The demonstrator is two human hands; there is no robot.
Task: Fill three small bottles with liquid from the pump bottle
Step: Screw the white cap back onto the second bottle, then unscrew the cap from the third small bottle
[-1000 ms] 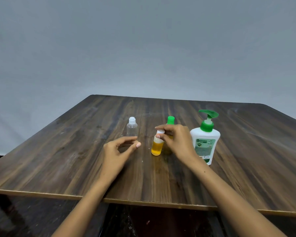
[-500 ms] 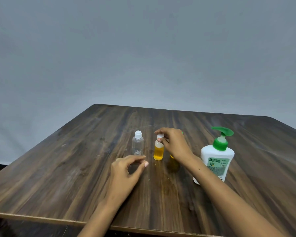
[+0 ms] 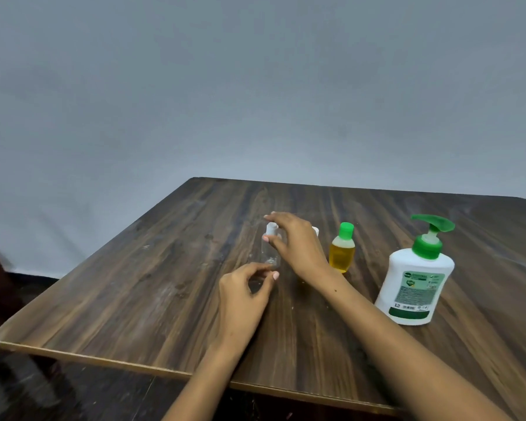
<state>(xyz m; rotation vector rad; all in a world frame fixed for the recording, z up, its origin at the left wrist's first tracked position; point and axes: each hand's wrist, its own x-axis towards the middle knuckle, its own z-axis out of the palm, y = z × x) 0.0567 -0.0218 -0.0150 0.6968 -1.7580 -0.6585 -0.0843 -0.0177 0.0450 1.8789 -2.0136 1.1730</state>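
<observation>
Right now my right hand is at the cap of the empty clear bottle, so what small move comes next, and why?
Probably twist that white cap off. The right hand pinches the cap of the clear bottle, which looks empty and still capped, while the green-capped bottle already holds yellow liquid. The left hand, close by the base, could steady it first. The pump bottle stands untouched.

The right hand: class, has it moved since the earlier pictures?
Yes. The right hand has left the white-capped yellow bottle and gone left, away from the pump bottle, to the clear empty bottle, pinching its cap.
</observation>
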